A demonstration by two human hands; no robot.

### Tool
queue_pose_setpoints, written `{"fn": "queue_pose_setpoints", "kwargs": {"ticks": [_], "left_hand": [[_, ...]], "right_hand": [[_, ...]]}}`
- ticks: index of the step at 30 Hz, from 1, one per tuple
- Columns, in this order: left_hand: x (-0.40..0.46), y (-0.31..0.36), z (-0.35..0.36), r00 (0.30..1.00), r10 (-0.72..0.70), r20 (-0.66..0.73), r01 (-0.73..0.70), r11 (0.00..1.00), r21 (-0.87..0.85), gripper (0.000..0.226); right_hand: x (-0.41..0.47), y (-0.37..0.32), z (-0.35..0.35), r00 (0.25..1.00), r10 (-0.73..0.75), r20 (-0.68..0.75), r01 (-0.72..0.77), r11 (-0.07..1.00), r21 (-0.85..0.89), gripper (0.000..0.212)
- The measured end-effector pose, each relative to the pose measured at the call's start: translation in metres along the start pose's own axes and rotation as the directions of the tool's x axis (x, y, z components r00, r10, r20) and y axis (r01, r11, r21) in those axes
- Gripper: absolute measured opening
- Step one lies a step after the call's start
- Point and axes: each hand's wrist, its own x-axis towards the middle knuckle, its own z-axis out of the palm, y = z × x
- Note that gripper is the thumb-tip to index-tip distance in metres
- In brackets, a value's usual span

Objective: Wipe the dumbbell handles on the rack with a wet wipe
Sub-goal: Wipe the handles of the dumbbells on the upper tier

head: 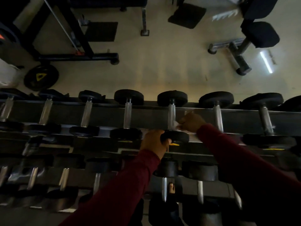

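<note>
head view, dim light, some blur. dumbbell rack (151, 115) runs left to right across the middle of the scene, with a lower tier nearer the camera. top tier holds a row of dumbbells, chrome handles pointing near-to-far, black heads at both ends.

left hand (154, 141): grip curled round the near head (176, 137) of one dumbbell, fifth from the left in the top row; fingers wrap over its left edge. dark red sleeve (127, 181) runs back to the near edge of the scene.

right hand (192, 122): grip pinching a wet wipe (176, 125), pale and crumpled, against the near end of that same dumbbell's handle (171, 115). the wipe touches the handle just above the near head. whether it goes round the handle or only lies against its right side, cannot tell. the right sleeve (228, 149) crosses in front of the rack from the near right.

neighbouring handle (218, 118) to the right stands just beside the right hand, apart from it.

lower tier: more dumbbells, chrome handles visible, heads dark and hard to separate.

far side: pale floor (162, 62), a black weight plate (41, 77) with a yellow mark at far left, a padded bench (259, 36) at far right, a black frame (76, 46) at far left.
</note>
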Motion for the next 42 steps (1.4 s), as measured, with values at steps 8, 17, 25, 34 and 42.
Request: {"fn": "queue_pose_setpoints", "kwargs": {"ticks": [8,17,25,34,42], "left_hand": [[0.002,0.008,0.012,0.976,-0.167,-0.142,0.159,0.985,-0.069,0.034],[0.003,0.007,0.013,0.962,-0.226,-0.156,0.205,0.969,-0.138,0.033],[0.006,0.003,0.014,0.964,-0.216,-0.159,0.194,0.971,-0.142,0.032],[0.006,0.002,0.011,0.965,-0.201,-0.17,0.183,0.976,-0.115,0.03],[0.005,0.001,0.012,0.965,-0.202,-0.167,0.18,0.974,-0.139,0.029]], "right_hand": [[0.022,0.0,0.028,0.993,0.014,-0.114,-0.028,0.993,-0.114,0.039],[0.027,0.008,0.02,0.998,-0.055,-0.02,0.052,0.989,-0.137,0.033],[0.033,0.017,0.031,0.999,0.037,0.023,-0.035,0.995,-0.095,0.036],[0.034,0.018,0.021,0.997,0.052,0.062,-0.047,0.996,-0.076,0.036],[0.031,0.016,0.024,0.998,0.052,0.022,-0.049,0.991,-0.122,0.038]]}}
